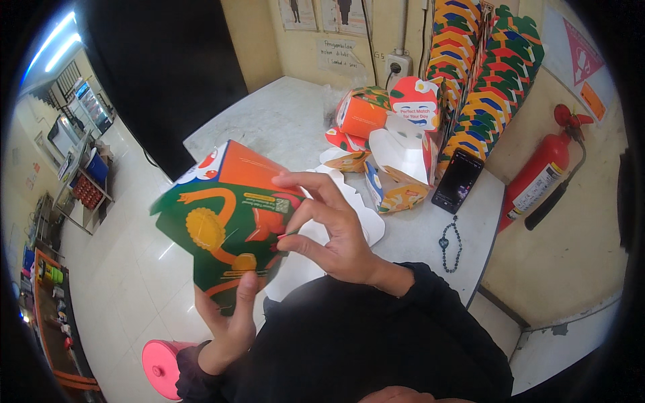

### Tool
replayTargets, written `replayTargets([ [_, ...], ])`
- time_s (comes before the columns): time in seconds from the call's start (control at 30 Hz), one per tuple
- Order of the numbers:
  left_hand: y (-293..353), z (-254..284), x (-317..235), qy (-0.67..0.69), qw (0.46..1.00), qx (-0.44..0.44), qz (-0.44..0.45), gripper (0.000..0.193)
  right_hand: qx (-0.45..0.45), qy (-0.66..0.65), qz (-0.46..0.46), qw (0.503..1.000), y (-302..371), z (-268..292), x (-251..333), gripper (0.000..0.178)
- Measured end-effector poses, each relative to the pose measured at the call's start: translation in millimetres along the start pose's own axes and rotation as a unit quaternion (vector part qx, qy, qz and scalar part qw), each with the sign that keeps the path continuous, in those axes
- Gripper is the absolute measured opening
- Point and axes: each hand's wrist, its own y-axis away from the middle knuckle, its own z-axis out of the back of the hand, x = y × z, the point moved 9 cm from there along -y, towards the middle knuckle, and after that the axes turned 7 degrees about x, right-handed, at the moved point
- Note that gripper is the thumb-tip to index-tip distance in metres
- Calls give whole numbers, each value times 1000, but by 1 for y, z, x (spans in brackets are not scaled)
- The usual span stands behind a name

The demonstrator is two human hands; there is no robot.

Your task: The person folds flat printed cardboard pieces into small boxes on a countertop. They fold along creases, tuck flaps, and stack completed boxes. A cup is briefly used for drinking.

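A green and orange printed cardboard food box (222,221) is held up in front of me, tilted, above the floor beside the table. My left hand (232,319) grips its lower edge, thumb on the printed face and the other fingers partly hidden behind. At the box's right edge, my right hand (336,235) pinches a small flap between thumb and forefinger. Flat white cardboard pieces (359,208) lie on the table past my right hand. Several folded boxes (403,151) are heaped behind them, some showing white insides.
Tall stacks of nested printed cartons (494,87) lean against the wall. A phone (458,180) and a dark beaded bracelet (450,245) rest on the white table (269,114). A red fire extinguisher (547,171) stands at right. Below left is a pink lidded bin (161,369).
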Motion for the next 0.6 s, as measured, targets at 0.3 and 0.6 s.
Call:
replayTargets([
  [0.3, 29, 15, 41, 282, 945, 124, 107, 85, 99, 79, 54, 990, -4, -8, 26, 19],
  [0.6, 38, -13, 34, 342, 883, 150, 285, 76, 66, -230, -33, 970, 5, -28, 2, 68],
])
